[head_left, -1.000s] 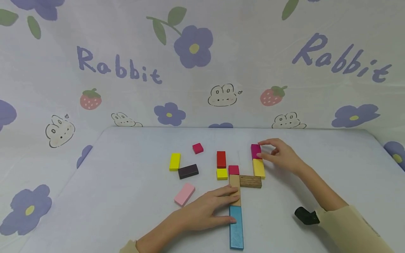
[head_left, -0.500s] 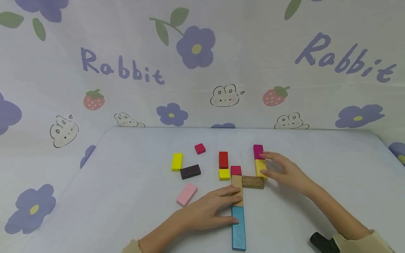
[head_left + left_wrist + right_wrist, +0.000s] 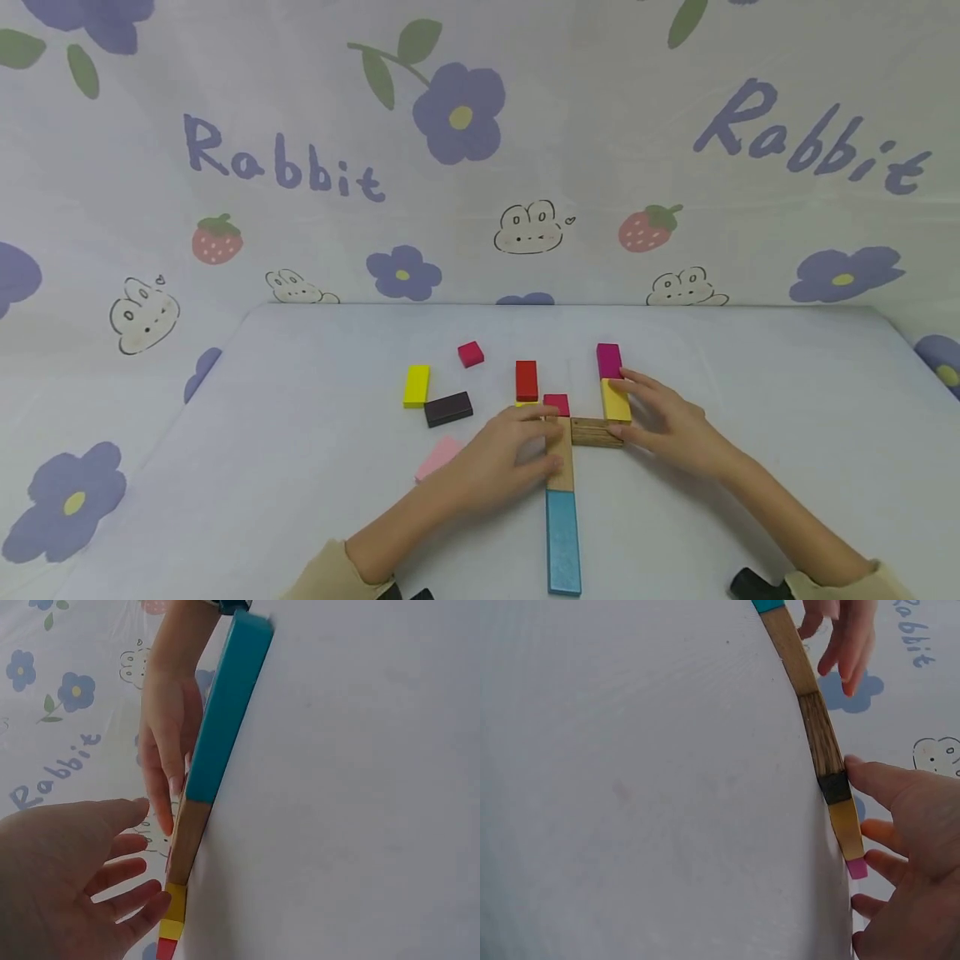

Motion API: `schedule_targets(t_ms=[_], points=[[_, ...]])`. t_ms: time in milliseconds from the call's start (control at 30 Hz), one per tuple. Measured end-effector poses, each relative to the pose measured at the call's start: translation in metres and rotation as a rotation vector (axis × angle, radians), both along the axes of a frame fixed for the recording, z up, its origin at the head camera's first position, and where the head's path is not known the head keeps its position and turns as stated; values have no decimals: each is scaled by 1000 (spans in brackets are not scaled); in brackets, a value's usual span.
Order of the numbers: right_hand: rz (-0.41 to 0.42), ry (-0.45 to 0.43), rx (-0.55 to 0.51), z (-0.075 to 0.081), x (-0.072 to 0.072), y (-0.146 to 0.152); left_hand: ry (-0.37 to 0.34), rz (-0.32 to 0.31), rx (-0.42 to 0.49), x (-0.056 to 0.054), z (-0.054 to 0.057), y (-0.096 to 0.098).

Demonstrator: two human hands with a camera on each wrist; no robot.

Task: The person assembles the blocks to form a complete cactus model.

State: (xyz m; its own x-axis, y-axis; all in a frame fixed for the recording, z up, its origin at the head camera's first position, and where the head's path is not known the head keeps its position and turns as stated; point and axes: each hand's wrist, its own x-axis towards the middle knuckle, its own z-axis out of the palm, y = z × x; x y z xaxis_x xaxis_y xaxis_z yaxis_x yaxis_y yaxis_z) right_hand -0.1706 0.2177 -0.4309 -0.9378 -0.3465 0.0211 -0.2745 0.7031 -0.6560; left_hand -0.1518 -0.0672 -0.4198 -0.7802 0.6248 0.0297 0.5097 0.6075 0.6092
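Amber block (image 3: pixel 617 407): lined up on the white table (image 3: pixel 300 500), bracketed by the magenta block (image 3: pixel 609 361) and the wood-grain block (image 3: pixel 590 432).
Right hand (image 3: pixel 678 429): fingers spread; wood-grain overlapped by the thumb, nothing gripped.
Left hand (image 3: pixel 487 462): held by the tan block (image 3: pixel 561 473), fingers parted, loosely bent, nothing gripped.
Tan block's near end: met by the blue block (image 3: pixel 563 542).
Farther left: a black block (image 3: pixel 448 409) is seen.
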Motion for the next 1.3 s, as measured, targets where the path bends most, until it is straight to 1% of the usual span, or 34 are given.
schedule_targets(t_ms=[133,200,300,400,500,600,700,833,967,1133,1300], points=[[6,18,-7,-1,1,0,-24,47,83,-17,1,7],[7,24,-12,-2,1,1,-44,58,96,-25,2,9],[5,34,-13,-4,0,2,-68,66,64,-35,2,13],[4,43,-5,-6,0,2,-93,59,20,-44,3,17],[5,51,0,-7,-1,1,-101,30,-10,-50,5,18],[10,57,-7,-7,0,1,-91,-3,-34,-54,6,18],[17,68,-14,-6,0,1,-89,-21,-44,-56,6,19],[23,81,-23,-6,0,1,-91,-29,-49,-56,7,19],[23,75,-27,-5,1,1,-89,-39,-20,-55,8,16],[18,68,-22,-4,2,1,-77,-34,108,-49,11,6],[14,68,-17,-4,2,0,-112,39,243,-34,15,-13]])
